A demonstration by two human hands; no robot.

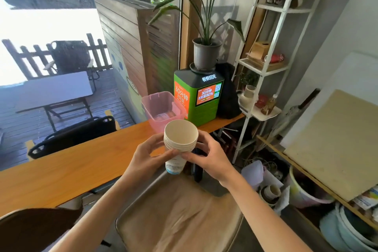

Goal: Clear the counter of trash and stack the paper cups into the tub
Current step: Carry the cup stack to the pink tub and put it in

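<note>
A stack of several nested paper cups point(180, 141) is held upright above the near edge of the wooden counter point(67, 168). My left hand point(148, 154) grips the stack from the left and my right hand point(208, 155) grips it from the right. The cups are cream inside, with a white and blue print on the lowest one. Just beyond the stack, a translucent pink tub point(161, 108) stands on the counter. Something pale lies in its bottom, too blurred to name.
A green charging kiosk point(201, 96) with a potted plant point(206, 53) on top stands right of the tub. A tan padded seat point(180, 217) lies below my arms. A white shelf rack point(263, 71) and floor clutter fill the right side.
</note>
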